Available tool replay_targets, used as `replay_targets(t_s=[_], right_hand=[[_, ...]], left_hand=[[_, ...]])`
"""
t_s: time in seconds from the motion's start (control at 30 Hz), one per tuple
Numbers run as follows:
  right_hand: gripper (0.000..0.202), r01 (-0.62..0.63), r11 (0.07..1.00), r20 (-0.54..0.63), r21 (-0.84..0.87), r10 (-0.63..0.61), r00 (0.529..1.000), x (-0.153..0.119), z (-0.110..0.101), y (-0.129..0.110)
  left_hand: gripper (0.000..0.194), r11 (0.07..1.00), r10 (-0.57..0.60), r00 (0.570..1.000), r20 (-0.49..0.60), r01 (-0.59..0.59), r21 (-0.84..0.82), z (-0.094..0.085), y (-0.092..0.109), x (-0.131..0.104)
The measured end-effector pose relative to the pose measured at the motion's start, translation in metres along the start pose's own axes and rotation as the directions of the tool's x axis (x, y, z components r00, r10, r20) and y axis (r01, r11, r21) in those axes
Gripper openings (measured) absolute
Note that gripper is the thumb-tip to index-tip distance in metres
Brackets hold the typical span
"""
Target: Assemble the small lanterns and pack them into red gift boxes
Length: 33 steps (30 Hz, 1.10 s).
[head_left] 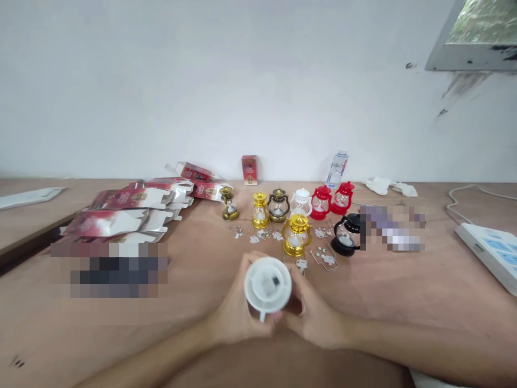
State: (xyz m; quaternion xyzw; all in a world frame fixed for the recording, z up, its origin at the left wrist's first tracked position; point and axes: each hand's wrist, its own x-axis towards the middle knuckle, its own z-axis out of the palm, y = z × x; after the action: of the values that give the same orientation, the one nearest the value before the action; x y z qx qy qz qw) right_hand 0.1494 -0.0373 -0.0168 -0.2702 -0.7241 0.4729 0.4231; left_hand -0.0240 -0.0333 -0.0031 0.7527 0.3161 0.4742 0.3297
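Observation:
Between my two hands is a white mini lantern [262, 277], its round base turned up toward me. A small dark square shows on that base, perhaps a switch or an opening. My left hand [237, 310] is closed round its left side. My right hand [317, 312] grips it from the right, and the thumbs come close together at the near edge. Just beyond stand a gold lantern [297, 237] and a black lantern [348, 237]. Behind them are two red lanterns [322, 203], a white lantern [300, 202], bronze lanterns [278, 206] and a smaller gold one [260, 210].
Flattened red-and-white boxes [121, 213] are piled at the left. An upright red box [249, 171] and a water bottle [337, 170] stand by the wall. Small metal pieces [325, 258] lie among the lanterns. At right are crumpled tissues [379, 186] and a white device [490, 250] with a cable.

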Motion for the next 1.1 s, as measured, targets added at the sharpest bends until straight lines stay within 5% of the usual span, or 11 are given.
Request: replay_targets(t_s=[0.07,0.17,0.3,0.43,0.6,0.87,1.1], right_hand=[[0.044,0.116,0.964,-0.051,-0.241,-0.132,0.990,0.001,-0.006,0.000],[0.035,0.255,0.776,0.016,-0.577,-0.302,0.953,0.010,-0.016,0.007],[0.028,0.242,0.599,0.082,-0.764,-0.282,0.956,0.024,-0.023,0.019],[0.024,0.247,0.519,0.138,-0.819,-0.239,0.961,0.029,-0.023,0.023],[0.012,0.311,0.525,0.187,-0.792,-0.275,0.943,0.028,-0.024,0.020],[0.011,0.144,0.529,0.021,-0.837,-0.232,0.972,0.026,-0.024,0.018],[0.017,0.297,0.447,0.195,-0.844,-0.260,0.946,0.027,-0.024,0.018]], left_hand=[[0.048,0.989,0.000,0.995,-0.099,0.014,0.146,-0.013,-0.004,0.006],[0.053,0.966,0.020,0.972,-0.233,0.042,0.256,-0.031,-0.013,0.017],[0.061,0.943,0.076,0.978,-0.193,-0.008,0.332,-0.038,-0.022,0.024],[0.057,0.914,0.081,0.991,-0.103,-0.032,0.405,-0.030,-0.024,0.022],[0.054,0.951,0.009,0.982,-0.188,0.050,0.305,-0.027,-0.033,0.021],[0.054,0.973,-0.122,0.963,-0.241,0.165,0.164,-0.026,-0.036,0.024],[0.055,0.978,-0.074,0.978,-0.195,0.109,0.178,-0.025,-0.032,0.023]])
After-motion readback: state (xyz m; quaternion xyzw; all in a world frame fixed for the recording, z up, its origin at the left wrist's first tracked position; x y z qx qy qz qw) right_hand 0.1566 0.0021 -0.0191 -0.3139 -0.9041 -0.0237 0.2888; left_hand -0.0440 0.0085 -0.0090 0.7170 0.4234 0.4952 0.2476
